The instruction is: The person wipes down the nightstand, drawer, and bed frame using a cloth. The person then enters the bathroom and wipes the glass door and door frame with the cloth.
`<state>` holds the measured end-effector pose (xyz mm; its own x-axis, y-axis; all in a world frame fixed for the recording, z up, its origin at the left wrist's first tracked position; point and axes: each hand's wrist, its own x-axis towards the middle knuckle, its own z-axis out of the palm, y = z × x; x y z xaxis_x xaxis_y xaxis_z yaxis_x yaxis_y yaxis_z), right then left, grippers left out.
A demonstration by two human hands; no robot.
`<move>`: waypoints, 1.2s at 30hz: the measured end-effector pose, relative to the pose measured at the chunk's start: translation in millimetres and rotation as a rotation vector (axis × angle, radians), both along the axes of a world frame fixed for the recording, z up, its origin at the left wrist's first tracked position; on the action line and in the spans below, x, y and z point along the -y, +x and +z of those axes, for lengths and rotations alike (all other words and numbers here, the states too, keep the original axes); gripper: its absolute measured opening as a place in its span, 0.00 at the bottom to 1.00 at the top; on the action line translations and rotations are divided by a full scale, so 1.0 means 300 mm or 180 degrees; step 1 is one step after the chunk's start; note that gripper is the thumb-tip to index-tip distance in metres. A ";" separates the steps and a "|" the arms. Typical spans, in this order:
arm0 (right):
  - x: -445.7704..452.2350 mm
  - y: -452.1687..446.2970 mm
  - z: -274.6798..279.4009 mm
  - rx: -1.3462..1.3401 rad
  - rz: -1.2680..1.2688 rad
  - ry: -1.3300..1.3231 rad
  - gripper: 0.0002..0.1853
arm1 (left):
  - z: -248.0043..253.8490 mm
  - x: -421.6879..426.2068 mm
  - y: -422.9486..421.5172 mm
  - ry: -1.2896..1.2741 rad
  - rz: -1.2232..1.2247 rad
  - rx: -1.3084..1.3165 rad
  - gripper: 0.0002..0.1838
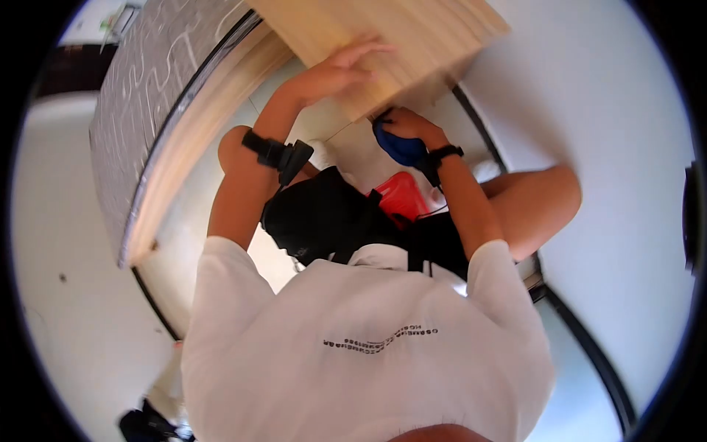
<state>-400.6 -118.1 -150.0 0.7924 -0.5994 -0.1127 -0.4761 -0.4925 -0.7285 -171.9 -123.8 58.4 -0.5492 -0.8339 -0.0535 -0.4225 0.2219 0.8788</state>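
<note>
My left hand (352, 68) is at the side of a light wooden cabinet (434, 37), fingers stretched out and holding nothing. It seems to rest on the wood, though blur hides the exact contact. Below the cabinet's lower corner, my right hand (406, 125) is closed on a dark blue cloth-like item (398, 146) that hangs beneath the fingers. Its exact kind does not show. Black bands with devices circle both wrists. Between my bent legs lies a red plastic object (401, 197), partly covered by black fabric (324, 214).
A bed with a grey patterned mattress (166, 74) and wooden frame (188, 144) stands on the left. A white wall (589, 96) with a dark skirting strip runs close on the right. Pale floor tiles (276, 96) show between them. Dark items (143, 423) lie at the lower left.
</note>
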 end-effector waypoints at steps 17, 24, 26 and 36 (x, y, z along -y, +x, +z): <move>-0.159 0.282 0.638 -0.0943 -0.1663 -0.2631 0.18 | -0.977 0.049 0.182 0.2172 0.4141 -0.3073 0.21; -0.129 0.343 0.469 -0.1065 -0.1926 -0.2915 0.20 | -1.318 0.138 0.124 0.1967 0.3860 -0.2767 0.30; -0.112 0.357 0.489 -0.1154 -0.1883 -0.2889 0.20 | -1.361 0.138 0.110 0.2032 0.3879 -0.2438 0.27; -0.119 0.354 0.479 -0.0907 -0.1919 -0.2861 0.19 | -1.259 0.077 0.166 0.1907 0.4143 -0.1455 0.20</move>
